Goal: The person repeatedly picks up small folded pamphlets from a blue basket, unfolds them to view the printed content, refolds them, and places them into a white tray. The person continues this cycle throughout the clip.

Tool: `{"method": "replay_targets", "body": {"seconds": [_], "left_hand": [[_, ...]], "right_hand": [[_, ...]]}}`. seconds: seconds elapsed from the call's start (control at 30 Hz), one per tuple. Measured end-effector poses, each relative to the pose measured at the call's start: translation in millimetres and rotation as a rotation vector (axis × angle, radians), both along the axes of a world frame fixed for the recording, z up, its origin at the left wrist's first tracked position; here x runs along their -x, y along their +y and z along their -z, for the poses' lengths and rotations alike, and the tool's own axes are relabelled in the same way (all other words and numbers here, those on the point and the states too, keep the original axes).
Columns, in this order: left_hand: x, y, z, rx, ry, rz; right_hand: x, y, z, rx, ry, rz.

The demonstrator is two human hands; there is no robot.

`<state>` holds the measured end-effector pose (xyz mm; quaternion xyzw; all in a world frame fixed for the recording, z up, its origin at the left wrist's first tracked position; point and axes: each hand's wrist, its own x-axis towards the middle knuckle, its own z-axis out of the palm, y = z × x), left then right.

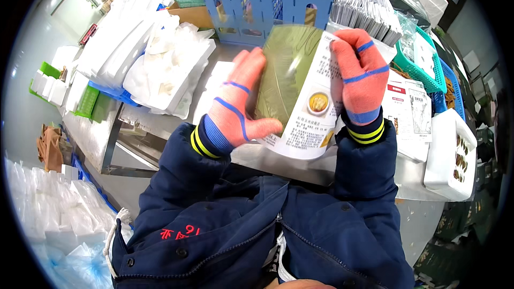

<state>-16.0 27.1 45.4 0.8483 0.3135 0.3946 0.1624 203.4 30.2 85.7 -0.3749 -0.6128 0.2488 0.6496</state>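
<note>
A curved printed sheet [301, 139], green on one part and white with text and a picture of a yellow bowl of food on the other, is held up over the metal table. My right hand [364, 75], in an orange knit glove with blue bands, is closed on its upper right edge, fingers bent. My left hand [238, 101], gloved the same way, lies against its left side with the fingers straight and the thumb spread across the lower corner. The green part looks glossy; whether it is a separate layer I cannot tell.
A blue plastic crate [265, 8] stands straight ahead. White pouches in a tray [168, 69] lie at left. To the right are stacked leaflets [364, 13], a teal basket [439, 77], printed papers [404, 112] and a white foam box [466, 174] with brown pieces.
</note>
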Motion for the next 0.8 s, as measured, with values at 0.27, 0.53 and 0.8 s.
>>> {"method": "replay_targets", "body": {"seconds": [0.27, 0.53, 0.8], "left_hand": [[-6, -23, 32, 0.507, -0.411, 0.123], [-31, -20, 24, 0.997, -0.716, 0.385], [-28, -30, 34, 0.920, -0.593, 0.123]], "right_hand": [[33, -8, 12, -0.216, -0.420, 0.088], [41, -6, 19, -0.241, -0.388, -0.037], [40, 5, 24, -0.351, -0.594, 0.123]]}}
